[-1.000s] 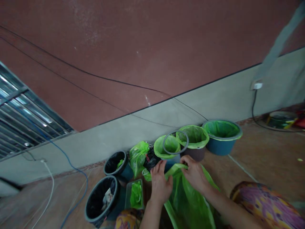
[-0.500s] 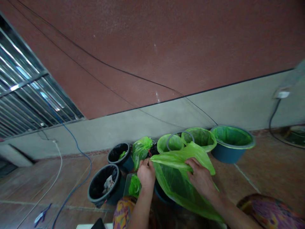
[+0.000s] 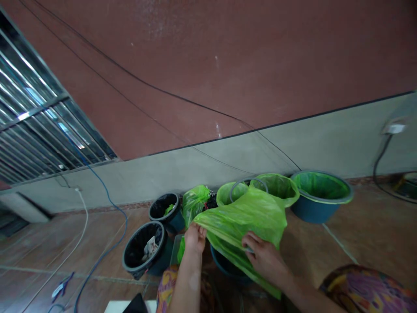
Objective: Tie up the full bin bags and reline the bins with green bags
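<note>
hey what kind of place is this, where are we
Likely a home's tiled floor by a wall, perhaps a porch or utility corner. Small bins stand along the wall, some with green liners, and both hands, left and right, spread a green bag over one.

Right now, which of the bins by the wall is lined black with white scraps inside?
The nearer black-lined bin, left of the left hand; the black-lined bin behind it holds a green scrap, and the rest have green liners.

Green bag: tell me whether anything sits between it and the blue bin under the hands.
Nothing visible does. The left hand and right hand both grip the green bag, which is spread directly over the blue bin. The bin's mouth is partly hidden by the plastic, so its inside cannot be checked.
</note>
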